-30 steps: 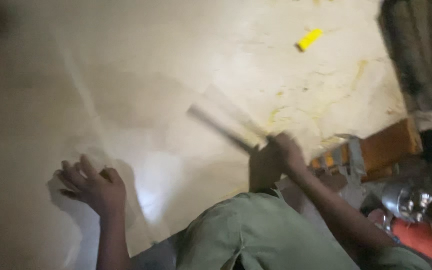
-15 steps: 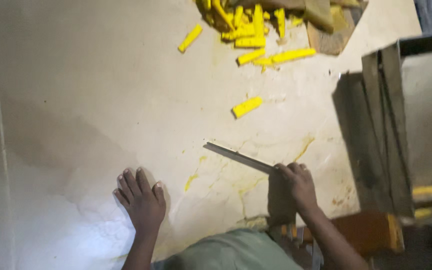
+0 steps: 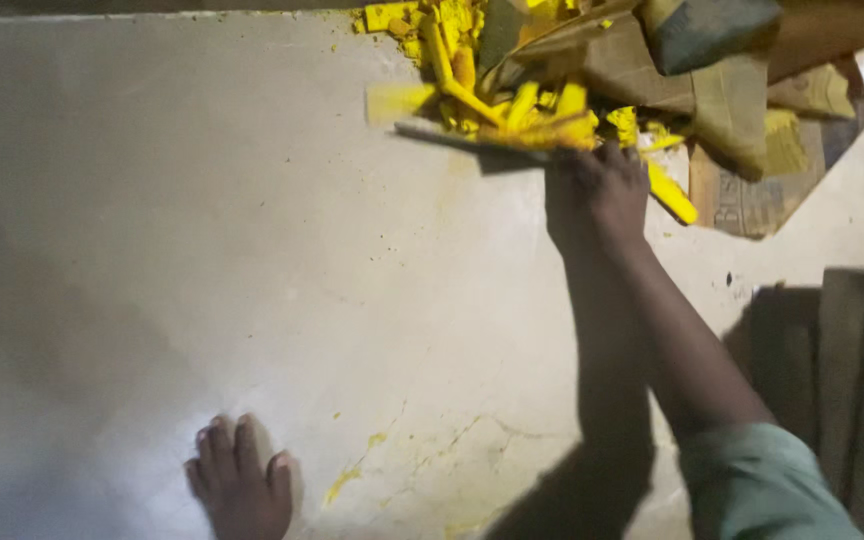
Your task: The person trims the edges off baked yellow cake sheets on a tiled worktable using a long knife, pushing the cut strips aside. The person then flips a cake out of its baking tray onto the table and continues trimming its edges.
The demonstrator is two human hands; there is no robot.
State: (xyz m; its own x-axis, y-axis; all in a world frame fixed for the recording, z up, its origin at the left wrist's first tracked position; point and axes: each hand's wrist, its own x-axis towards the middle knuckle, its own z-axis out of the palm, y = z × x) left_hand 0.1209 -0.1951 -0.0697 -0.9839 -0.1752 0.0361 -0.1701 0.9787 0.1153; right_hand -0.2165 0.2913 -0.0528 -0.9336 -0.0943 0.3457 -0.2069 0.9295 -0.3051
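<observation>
The right hand [image 3: 597, 190] had travelled far across the pale floor [image 3: 202, 250] in the last half second. Earlier it held the flat blade low, near the person's body, with a lone yellow piece lying apart; now the arm was stretched out and the hand was clenched round the handle end of the flat blade [image 3: 472, 140], which reached left into the heap of yellow sticks [image 3: 512, 100] at the top of the view. Several sticks lay on or against the blade (whether lifted or merely pushed, the blur hid). Crumpled brown paper and cardboard [image 3: 722, 90] lay just beside the heap. The left hand [image 3: 242, 485] remained flat on the floor with its fingers spread, propping the body, near yellow smears [image 3: 352, 480]. Judging by this, the scraping stroke had reached the pile.
</observation>
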